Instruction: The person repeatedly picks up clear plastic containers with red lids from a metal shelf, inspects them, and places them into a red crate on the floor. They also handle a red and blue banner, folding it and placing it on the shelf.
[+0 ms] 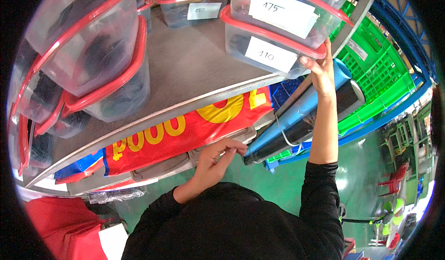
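At the shelf's right end my right hand (321, 74) is raised to a clear plastic box (234, 49) with a red lid. Its thumb presses the front corner under the lid, and the fingers wrap round the side, partly hidden. Stacked directly on that box is another clear red-lidded box (241, 3); both carry white paper labels, and dark contents show in the lower one. Below the shelf edge, my left hand (215, 162) is held in front of me with fingers loosely bent and thumb apart, nothing visible in it.
Several red-lidded boxes (104, 51) stand stacked at the shelf's left. A red and yellow printed sack (157, 137) lies beneath the grey shelf (185, 51). Blue and black rolls (292, 116) lean beside a green crate (371, 60). A red cloth (60, 223) is lower left.
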`<action>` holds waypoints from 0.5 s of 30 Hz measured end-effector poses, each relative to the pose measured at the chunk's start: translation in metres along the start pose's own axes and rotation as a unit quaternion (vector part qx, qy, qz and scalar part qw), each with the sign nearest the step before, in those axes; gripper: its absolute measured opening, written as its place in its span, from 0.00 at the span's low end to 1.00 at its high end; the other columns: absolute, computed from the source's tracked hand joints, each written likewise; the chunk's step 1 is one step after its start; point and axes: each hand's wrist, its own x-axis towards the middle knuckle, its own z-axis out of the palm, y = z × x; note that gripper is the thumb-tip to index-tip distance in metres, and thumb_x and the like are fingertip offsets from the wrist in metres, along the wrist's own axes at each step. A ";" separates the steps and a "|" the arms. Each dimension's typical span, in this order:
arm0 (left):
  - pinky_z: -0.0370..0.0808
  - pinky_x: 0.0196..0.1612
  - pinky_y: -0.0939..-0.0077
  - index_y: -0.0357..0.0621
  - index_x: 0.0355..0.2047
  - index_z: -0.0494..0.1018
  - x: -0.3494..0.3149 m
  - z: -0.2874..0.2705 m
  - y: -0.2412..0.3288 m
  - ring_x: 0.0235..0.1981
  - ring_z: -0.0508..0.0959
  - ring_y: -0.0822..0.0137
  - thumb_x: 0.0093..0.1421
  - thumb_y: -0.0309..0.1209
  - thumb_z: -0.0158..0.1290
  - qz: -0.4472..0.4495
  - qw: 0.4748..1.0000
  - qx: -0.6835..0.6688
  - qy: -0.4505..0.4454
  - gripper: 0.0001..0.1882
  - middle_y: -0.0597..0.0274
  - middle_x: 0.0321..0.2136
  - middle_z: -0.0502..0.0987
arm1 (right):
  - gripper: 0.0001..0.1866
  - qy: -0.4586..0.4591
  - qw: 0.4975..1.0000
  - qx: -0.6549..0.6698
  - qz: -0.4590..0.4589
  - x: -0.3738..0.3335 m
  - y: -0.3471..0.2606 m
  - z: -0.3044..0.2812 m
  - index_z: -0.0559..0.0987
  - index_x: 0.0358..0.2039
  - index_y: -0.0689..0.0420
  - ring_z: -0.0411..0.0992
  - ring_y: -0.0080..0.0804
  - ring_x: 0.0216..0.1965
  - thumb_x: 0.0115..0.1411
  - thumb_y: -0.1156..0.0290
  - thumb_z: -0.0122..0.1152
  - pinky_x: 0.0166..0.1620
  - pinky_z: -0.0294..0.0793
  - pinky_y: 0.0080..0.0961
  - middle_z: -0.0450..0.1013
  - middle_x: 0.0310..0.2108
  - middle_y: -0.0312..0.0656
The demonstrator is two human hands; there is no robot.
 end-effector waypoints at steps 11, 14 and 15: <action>0.69 0.46 0.75 0.35 0.38 0.71 0.003 -0.001 0.014 0.39 0.74 0.70 0.64 0.21 0.39 -0.006 1.000 0.004 -0.010 0.10 0.59 0.35 0.75 | 0.63 -0.042 0.999 0.018 -0.011 -0.019 -0.016 0.082 0.41 0.65 0.56 0.58 0.41 0.60 0.35 0.72 0.77 0.61 0.58 0.39 0.54 0.60 0.51; 0.69 0.46 0.76 0.34 0.37 0.71 0.007 0.004 0.018 0.39 0.74 0.70 0.63 0.20 0.38 -0.005 0.999 0.032 -0.011 0.10 0.58 0.34 0.75 | 0.67 -0.063 0.995 -0.023 -0.069 -0.032 -0.019 0.109 0.37 0.64 0.62 0.50 0.45 0.63 0.36 0.62 0.78 0.64 0.50 0.40 0.49 0.62 0.55; 0.69 0.46 0.76 0.34 0.37 0.71 0.007 0.007 0.021 0.39 0.74 0.69 0.63 0.20 0.38 0.000 0.999 0.050 -0.008 0.11 0.57 0.34 0.75 | 0.68 -0.085 0.990 -0.065 -0.092 -0.034 -0.021 0.111 0.36 0.64 0.65 0.48 0.46 0.64 0.36 0.58 0.78 0.65 0.47 0.40 0.48 0.62 0.56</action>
